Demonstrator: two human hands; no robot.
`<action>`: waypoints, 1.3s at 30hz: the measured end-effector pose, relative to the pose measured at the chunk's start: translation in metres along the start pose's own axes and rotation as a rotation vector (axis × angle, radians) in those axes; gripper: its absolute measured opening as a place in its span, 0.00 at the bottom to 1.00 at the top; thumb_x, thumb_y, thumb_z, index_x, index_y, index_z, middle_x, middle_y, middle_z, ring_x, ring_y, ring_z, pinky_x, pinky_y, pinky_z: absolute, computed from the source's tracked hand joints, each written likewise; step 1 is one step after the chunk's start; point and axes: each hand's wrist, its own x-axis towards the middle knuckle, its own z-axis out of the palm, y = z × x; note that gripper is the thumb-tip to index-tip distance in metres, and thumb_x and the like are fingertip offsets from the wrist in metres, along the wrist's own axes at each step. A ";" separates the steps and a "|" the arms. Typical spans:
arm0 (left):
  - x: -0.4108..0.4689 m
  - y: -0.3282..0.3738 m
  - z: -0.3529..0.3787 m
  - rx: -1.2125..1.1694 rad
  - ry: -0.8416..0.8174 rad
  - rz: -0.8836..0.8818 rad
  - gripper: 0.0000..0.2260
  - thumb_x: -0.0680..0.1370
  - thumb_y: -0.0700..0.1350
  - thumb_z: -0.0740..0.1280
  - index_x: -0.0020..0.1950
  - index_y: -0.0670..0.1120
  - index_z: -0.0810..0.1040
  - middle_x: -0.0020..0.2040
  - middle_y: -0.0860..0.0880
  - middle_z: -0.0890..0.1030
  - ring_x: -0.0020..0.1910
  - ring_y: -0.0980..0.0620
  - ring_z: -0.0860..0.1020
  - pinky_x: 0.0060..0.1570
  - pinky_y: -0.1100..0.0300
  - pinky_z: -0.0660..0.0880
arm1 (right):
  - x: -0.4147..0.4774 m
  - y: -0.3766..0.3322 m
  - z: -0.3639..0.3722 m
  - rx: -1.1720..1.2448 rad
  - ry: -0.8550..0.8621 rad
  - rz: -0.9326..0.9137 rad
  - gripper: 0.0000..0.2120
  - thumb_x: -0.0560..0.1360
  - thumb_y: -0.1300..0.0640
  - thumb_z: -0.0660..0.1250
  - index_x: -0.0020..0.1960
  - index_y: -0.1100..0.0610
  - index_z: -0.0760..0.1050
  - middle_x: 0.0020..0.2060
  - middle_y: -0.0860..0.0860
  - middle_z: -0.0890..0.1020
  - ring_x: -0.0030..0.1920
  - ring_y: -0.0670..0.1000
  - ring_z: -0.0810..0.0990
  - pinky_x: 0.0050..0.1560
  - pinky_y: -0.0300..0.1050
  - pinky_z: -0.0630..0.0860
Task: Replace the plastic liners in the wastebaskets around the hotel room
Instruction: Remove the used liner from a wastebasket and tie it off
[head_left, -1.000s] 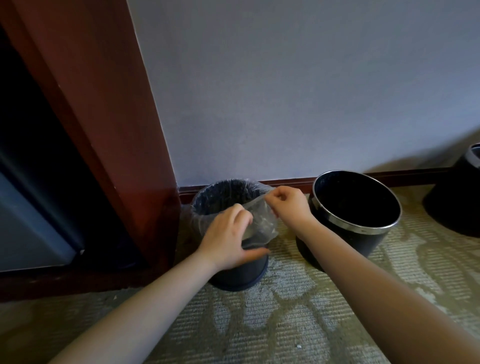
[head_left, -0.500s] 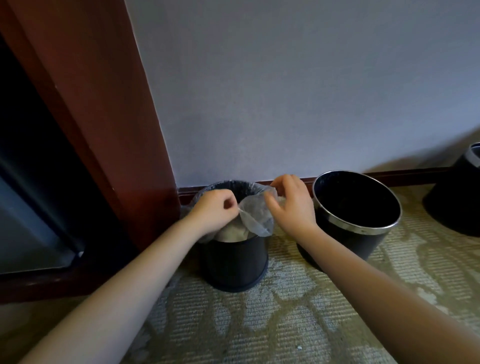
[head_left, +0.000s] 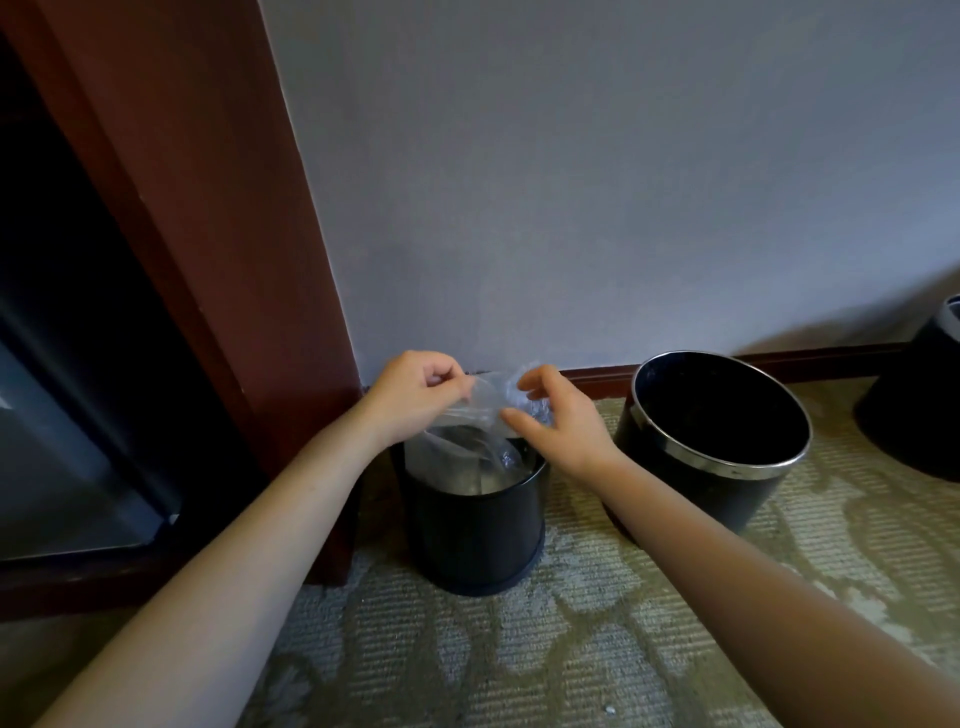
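We see the left hand (head_left: 415, 397) pinching the gathered top of a clear liner (head_left: 485, 408) between thumb and curled fingers, and just beside it the right hand (head_left: 563, 423) curling thumb and fingers round the crumpled plastic on the other side. Between the two grips the liner is bunched into a loose neck. Below them it hangs into a small black wastebasket (head_left: 472, 525), with most of the bag inside and its edge off the rim. We judge this to be the removal step: the used liner is gathered shut and ready to be lifted out. The next move calls for a straight upward pull with both grips kept firm, so the thin film neither tears nor drags the light basket along. To the right of the hands stands a second wastebasket (head_left: 691, 493) with a bright metal rim and no liner visible. A third wastebasket (head_left: 919, 415) shows partly at the far right. All rest on patterned carpet (head_left: 519, 665) against a pale wall (head_left: 571, 182), with a wooden door frame (head_left: 234, 234) to the left.
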 end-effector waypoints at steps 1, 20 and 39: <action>-0.001 0.002 0.001 0.009 -0.012 0.023 0.09 0.77 0.41 0.67 0.38 0.41 0.80 0.20 0.59 0.71 0.22 0.63 0.68 0.26 0.72 0.62 | 0.001 -0.002 -0.001 0.064 -0.058 0.006 0.17 0.75 0.51 0.70 0.61 0.51 0.71 0.55 0.47 0.77 0.56 0.47 0.75 0.56 0.43 0.71; 0.009 -0.056 0.003 0.191 0.039 -0.066 0.25 0.79 0.58 0.60 0.33 0.38 0.74 0.28 0.46 0.73 0.32 0.47 0.75 0.36 0.55 0.67 | 0.016 -0.008 -0.042 -0.392 -0.640 0.137 0.21 0.77 0.42 0.65 0.32 0.53 0.68 0.28 0.47 0.70 0.30 0.45 0.69 0.36 0.37 0.68; 0.035 -0.142 0.046 0.657 -0.028 -0.644 0.42 0.74 0.66 0.63 0.77 0.41 0.51 0.72 0.41 0.66 0.65 0.40 0.71 0.57 0.49 0.73 | 0.045 0.081 0.034 -0.170 -0.010 0.792 0.46 0.73 0.32 0.63 0.77 0.60 0.51 0.71 0.60 0.68 0.68 0.63 0.70 0.64 0.57 0.70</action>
